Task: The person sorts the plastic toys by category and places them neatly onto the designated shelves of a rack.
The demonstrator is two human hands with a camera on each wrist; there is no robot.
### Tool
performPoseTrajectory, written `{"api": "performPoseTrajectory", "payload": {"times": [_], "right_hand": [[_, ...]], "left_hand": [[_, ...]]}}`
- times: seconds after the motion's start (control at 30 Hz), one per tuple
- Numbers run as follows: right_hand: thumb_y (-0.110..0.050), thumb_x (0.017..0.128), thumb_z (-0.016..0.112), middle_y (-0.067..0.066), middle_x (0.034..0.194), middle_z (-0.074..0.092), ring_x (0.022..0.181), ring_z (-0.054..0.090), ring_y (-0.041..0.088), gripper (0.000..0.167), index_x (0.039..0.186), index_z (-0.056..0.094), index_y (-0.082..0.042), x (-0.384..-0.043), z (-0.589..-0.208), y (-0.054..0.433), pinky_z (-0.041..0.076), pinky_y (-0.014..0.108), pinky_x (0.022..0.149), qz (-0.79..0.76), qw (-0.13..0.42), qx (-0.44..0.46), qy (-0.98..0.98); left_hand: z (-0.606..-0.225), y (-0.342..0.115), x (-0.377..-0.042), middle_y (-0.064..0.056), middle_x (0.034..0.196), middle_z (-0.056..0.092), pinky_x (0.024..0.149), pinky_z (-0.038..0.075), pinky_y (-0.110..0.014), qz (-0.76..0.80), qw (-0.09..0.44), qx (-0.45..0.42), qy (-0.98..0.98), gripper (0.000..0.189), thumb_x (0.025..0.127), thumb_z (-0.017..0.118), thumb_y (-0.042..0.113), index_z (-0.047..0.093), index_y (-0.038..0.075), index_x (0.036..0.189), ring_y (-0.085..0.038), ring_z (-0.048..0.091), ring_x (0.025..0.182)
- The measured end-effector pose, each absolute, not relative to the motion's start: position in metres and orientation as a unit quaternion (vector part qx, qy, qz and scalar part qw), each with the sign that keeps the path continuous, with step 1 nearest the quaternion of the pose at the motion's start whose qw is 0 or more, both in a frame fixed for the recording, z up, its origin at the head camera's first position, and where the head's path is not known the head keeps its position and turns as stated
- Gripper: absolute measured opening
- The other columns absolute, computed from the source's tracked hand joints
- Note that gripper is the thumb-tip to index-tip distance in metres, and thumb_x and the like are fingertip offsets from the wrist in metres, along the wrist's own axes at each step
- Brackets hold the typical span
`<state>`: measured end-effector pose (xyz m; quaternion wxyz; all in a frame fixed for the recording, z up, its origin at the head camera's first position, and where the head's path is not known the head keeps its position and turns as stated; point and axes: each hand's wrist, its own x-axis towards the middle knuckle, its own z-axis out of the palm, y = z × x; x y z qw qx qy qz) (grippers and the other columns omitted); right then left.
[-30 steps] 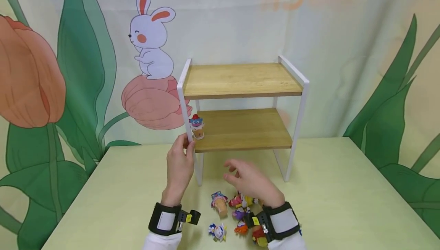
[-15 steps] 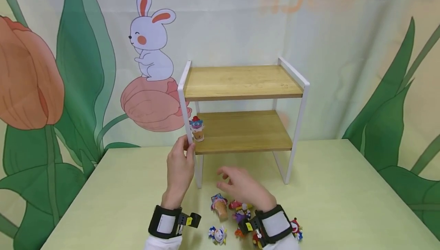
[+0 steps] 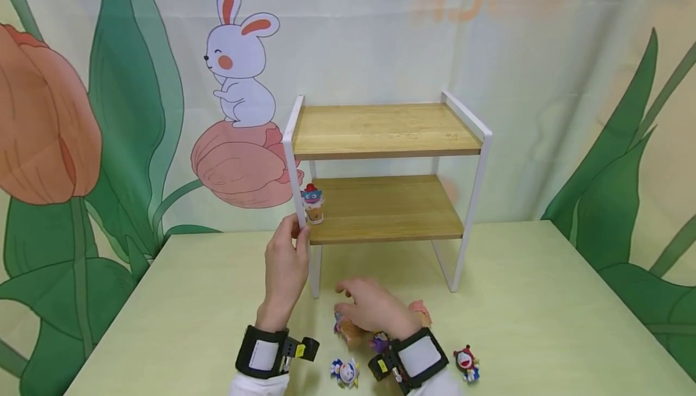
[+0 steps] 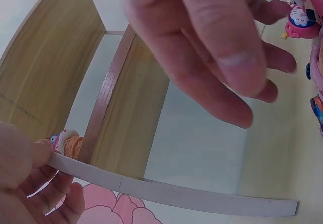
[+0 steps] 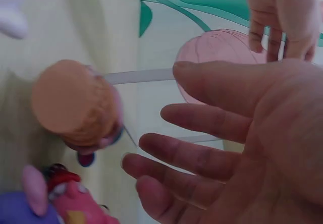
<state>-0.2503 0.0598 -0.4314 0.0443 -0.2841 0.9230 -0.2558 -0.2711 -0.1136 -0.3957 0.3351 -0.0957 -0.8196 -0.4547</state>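
My left hand (image 3: 285, 257) pinches the left front post (image 4: 166, 191) of a two-tier shelf, thumb on one side and fingers behind. Close by that hand, an ice-cream-cone figurine (image 3: 313, 205) with a blue face and red top stands at the left end of the lower board. My right hand (image 3: 375, 308), fingers loosely bent and holding nothing, hovers over the toys in front of the shelf. Just beyond its fingertips lies another cone figurine (image 5: 70, 100), its flat base toward the right wrist camera. In the head view the hand partly covers this cone (image 3: 350, 334).
A blue-and-white figurine (image 3: 345, 373) lies left of the right wrist, and a red-hooded one (image 3: 466, 364) lies to its right. A purple toy (image 3: 379, 341) and a pink toy (image 3: 420, 311) show around the hand. The shelf's upper board (image 3: 386, 127) spans above. A printed curtain hangs behind.
My right hand has moved left and toward me, coming over the lying cone figurine. The red-hooded figurine has come into view from behind the right forearm. My left hand stays on the post.
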Motion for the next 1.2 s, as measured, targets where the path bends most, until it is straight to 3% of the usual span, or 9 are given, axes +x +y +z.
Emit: {"api": "performPoseTrajectory", "payload": {"times": [0.3,0.53,0.7,0.8,1.03,1.13,1.2], "right_hand": [[-0.024,0.087,0.070,0.012,0.112,0.067,0.097,0.061,0.020,0.036,0.115,0.067,0.000,-0.248,-0.443,0.054,0.050,0.038,0.086,-0.242,0.062,-0.258,0.933],[-0.024,0.085,0.073,0.005,0.089,0.066,0.070,0.058,0.013,0.033,0.107,0.067,0.000,-0.246,-0.449,0.050,0.049,0.029,0.066,-0.265,0.076,-0.245,0.930],[-0.022,0.084,0.074,-0.004,0.065,0.055,0.052,0.051,0.009,0.019,0.087,0.063,-0.007,-0.244,-0.450,0.046,0.042,0.025,0.051,-0.279,0.087,-0.244,0.925],[-0.021,0.083,0.074,-0.004,0.066,0.055,0.053,0.052,0.009,0.018,0.085,0.063,-0.008,-0.245,-0.450,0.044,0.043,0.025,0.052,-0.273,0.092,-0.244,0.926],[-0.024,0.079,0.078,0.003,0.099,0.066,0.083,0.056,0.013,0.043,0.113,0.067,-0.001,-0.249,-0.449,0.048,0.049,0.032,0.080,-0.241,0.087,-0.246,0.935],[-0.022,0.079,0.078,0.001,0.091,0.066,0.077,0.057,0.011,0.036,0.108,0.069,-0.002,-0.250,-0.446,0.050,0.050,0.032,0.076,-0.258,0.084,-0.250,0.930],[-0.020,0.080,0.078,-0.002,0.079,0.063,0.067,0.056,0.009,0.025,0.098,0.070,-0.005,-0.250,-0.443,0.050,0.049,0.028,0.067,-0.275,0.079,-0.255,0.924]], "left_hand": [[-0.398,-0.113,-0.272,-0.013,0.096,0.063,0.064,0.049,-0.035,-0.459,0.333,-0.096,-0.818,0.024,0.097,0.059,0.006,0.058,-0.003,0.120,-0.024,0.057,0.080],[-0.398,-0.113,-0.271,-0.012,0.095,0.063,0.062,0.049,-0.033,-0.458,0.333,-0.096,-0.819,0.024,0.097,0.059,0.006,0.058,-0.003,0.119,-0.023,0.056,0.078],[-0.397,-0.115,-0.270,-0.012,0.094,0.063,0.060,0.046,-0.033,-0.456,0.340,-0.092,-0.818,0.024,0.097,0.060,0.005,0.058,-0.003,0.119,-0.023,0.056,0.077],[-0.396,-0.116,-0.271,-0.012,0.094,0.063,0.061,0.046,-0.033,-0.455,0.341,-0.092,-0.817,0.024,0.097,0.059,0.005,0.058,-0.003,0.119,-0.023,0.056,0.078],[-0.396,-0.114,-0.271,-0.013,0.097,0.063,0.063,0.049,-0.034,-0.456,0.337,-0.096,-0.818,0.025,0.097,0.059,0.006,0.057,-0.003,0.120,-0.023,0.057,0.079],[-0.396,-0.114,-0.271,-0.013,0.097,0.063,0.062,0.049,-0.033,-0.455,0.336,-0.095,-0.819,0.025,0.097,0.059,0.006,0.057,-0.003,0.121,-0.023,0.057,0.079],[-0.396,-0.114,-0.271,-0.013,0.097,0.063,0.062,0.049,-0.033,-0.453,0.337,-0.094,-0.820,0.026,0.097,0.059,0.005,0.057,-0.002,0.121,-0.023,0.056,0.080]]}}
